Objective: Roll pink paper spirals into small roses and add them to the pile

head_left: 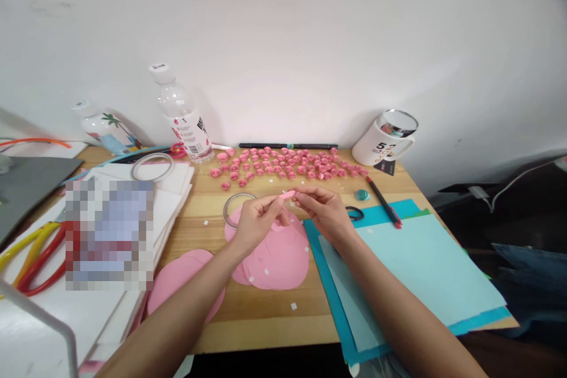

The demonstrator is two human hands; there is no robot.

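Between my two hands, a narrow pink paper strip (287, 195) is stretched above the table. The fingers of my left hand (261, 215) pinch one end of it, and those of my right hand (321, 208) pinch the other, where the fingers hide part of the paper. Beneath them lies a pile of pink paper circles (281, 257), partly covered by my left hand. More pink circles (188, 271) lie under my left forearm. Beyond the hands, many small rolled pink paper roses (283, 162) are spread in rows.
Tape rolls (225, 209), a clear bottle (183, 115) and paper stacks with scissors (39, 254) stand or lie leftward. A white mug (383, 139), a pen (383, 201) and blue paper sheets (416, 271) are on the right. A wall rises behind.
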